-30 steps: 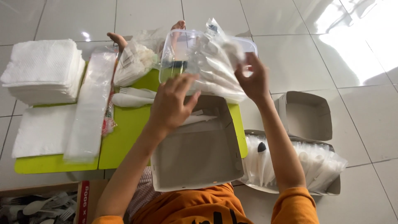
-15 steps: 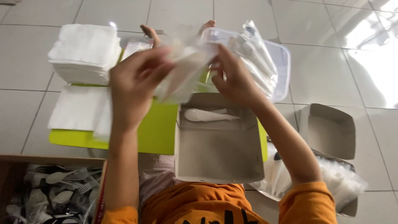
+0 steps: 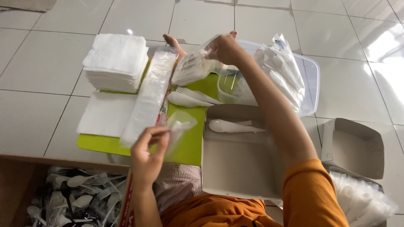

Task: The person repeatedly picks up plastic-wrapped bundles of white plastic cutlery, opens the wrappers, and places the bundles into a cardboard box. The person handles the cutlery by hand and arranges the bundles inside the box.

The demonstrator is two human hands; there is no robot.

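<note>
Bright daylight — glare on the floor tiles (image 3: 381, 44) upper right — soft shadows, sharp focus.

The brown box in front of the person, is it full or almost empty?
Almost empty. The open box holds only one wrapped white spoon near its far edge; the rest of its floor is bare.

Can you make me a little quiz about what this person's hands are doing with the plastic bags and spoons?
1. True or false: the left hand pinches a small clear bag.
2. What does the right hand grip?
A. the napkin stack
B. a bag of white cutlery
C. the green board
3. What lies inside the open cardboard box?

Key: 1 true; 2 B; 3 a white spoon.
</note>
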